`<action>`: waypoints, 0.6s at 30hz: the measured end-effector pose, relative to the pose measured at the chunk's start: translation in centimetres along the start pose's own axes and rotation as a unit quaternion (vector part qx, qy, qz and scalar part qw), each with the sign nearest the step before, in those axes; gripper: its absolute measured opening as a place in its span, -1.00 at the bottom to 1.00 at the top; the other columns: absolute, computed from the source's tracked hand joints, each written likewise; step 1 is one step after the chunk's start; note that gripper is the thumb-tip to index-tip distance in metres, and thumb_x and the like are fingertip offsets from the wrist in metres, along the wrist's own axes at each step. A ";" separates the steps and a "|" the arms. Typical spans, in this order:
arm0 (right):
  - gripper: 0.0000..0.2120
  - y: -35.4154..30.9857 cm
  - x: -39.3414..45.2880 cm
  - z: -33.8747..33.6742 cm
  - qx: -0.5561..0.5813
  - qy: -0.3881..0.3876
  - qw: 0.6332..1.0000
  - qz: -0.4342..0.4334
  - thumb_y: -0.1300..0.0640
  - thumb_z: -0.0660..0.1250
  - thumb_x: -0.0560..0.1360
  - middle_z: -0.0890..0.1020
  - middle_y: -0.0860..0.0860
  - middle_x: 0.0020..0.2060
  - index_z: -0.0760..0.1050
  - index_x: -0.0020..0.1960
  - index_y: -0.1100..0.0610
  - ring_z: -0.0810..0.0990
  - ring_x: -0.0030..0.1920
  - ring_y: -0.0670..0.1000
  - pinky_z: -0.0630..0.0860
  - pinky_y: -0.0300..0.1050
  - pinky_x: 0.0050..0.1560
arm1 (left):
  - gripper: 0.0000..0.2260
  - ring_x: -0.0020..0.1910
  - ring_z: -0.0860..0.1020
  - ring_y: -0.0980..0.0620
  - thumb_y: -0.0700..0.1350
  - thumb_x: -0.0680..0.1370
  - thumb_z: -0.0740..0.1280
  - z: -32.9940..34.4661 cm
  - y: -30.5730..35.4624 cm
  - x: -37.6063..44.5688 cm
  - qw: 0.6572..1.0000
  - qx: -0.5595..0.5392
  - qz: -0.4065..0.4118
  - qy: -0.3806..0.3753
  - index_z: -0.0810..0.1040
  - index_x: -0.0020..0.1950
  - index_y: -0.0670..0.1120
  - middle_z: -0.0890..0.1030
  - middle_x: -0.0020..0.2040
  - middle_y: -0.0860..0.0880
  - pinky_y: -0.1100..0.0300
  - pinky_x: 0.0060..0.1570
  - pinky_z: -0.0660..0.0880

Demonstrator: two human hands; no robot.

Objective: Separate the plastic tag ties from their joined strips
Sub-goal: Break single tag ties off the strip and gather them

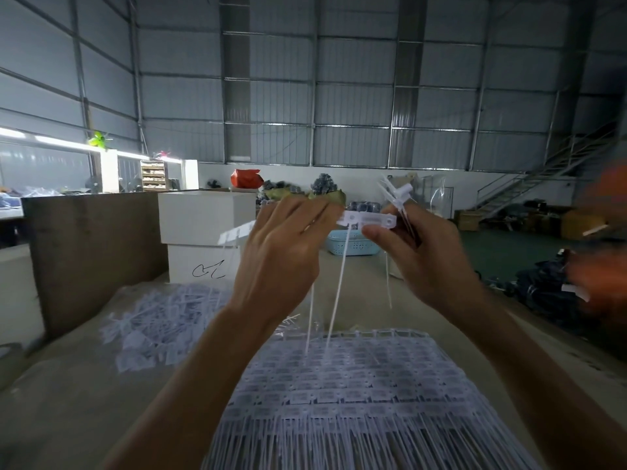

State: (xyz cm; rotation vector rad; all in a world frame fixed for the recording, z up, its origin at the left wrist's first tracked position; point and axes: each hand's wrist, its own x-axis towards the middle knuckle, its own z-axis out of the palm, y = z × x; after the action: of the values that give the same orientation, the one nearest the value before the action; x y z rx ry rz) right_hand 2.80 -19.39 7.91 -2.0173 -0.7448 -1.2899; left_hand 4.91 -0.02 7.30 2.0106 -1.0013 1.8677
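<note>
Both hands are raised in the middle of the frame and hold one short strip (368,220) of white plastic tag ties between them. The left hand (281,252) pinches the left end of the strip with curled fingers. The right hand (417,256) grips the right end with thumb and fingers, and it also holds a small bundle of loose ties (397,193) that stand up above the fingers. The strip is made of flat rectangular tags, and thin straight tails hang down from it.

In the lower centre lies a big stack of joined strips (359,388), a regular grid of small printed tags with fringe of tails at the near edge; the print is too small to read. At the left of it is a loose pile (159,320) of separated ties on the beige table (74,401).

Behind stand a brown cardboard panel (91,252) and two white boxes (203,232); the lower one has a black handwritten scribble, not readable. A light blue perforated basket (353,244) is behind the hands; I cannot tell its contents.
</note>
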 end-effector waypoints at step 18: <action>-0.68 0.5 -0.2 1.3 0.080 -0.072 0.991 0.085 -0.05 0.10 0.64 0.42 -0.11 -0.42 0.37 -0.14 0.16 0.37 -0.44 -0.16 0.29 -0.33 -0.35 | -0.80 0.04 0.60 -0.20 -0.36 0.54 0.30 0.1 0.0 0.4 0.998 -0.054 0.018 -0.020 0.61 0.13 -0.29 0.65 0.06 -0.22 -0.12 0.06 0.53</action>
State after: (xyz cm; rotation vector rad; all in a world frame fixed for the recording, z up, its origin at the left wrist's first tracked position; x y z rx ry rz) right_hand 3.84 -18.83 7.18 -2.0106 -0.7008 -0.9649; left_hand 4.96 -0.21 7.71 1.9886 -1.1321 1.7566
